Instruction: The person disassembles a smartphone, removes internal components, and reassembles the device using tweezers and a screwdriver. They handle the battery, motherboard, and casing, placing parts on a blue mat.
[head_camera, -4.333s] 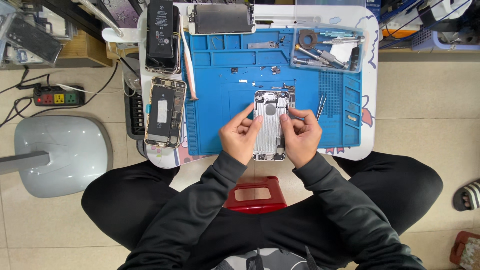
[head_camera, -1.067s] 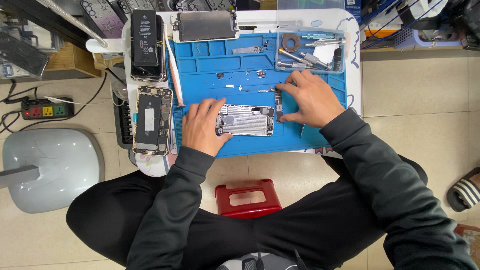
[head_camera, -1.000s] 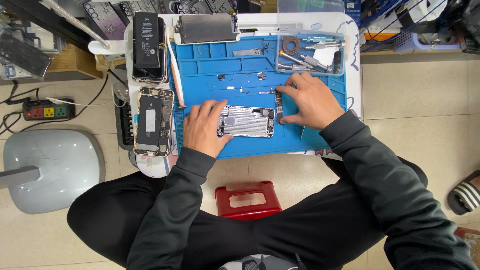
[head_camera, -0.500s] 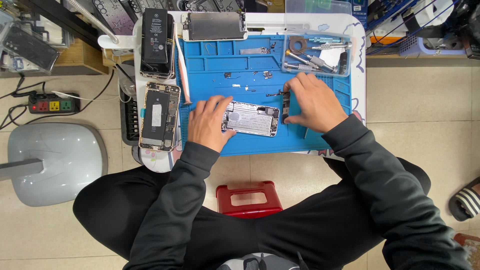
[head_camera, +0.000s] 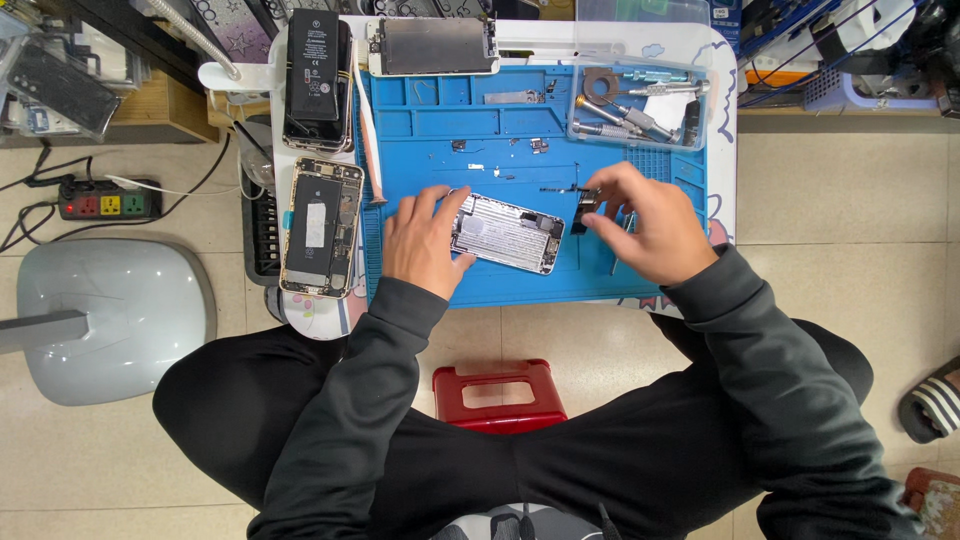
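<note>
Bright, even light falls from overhead, so the blue work mat (head_camera: 640, 270) and pale floor tiles (head_camera: 830, 230) read clearly and shadows stay short and soft, tucked under the left hand (head_camera: 425, 245) and right hand (head_camera: 645, 225). A mild sheen sits on the opened phone's metal shell (head_camera: 505, 232) and on the grey rounded stool (head_camera: 105, 315), without blown-out glare. Focus is sharp in the centre, while the corners soften and straight lines bend a little outward.
</note>
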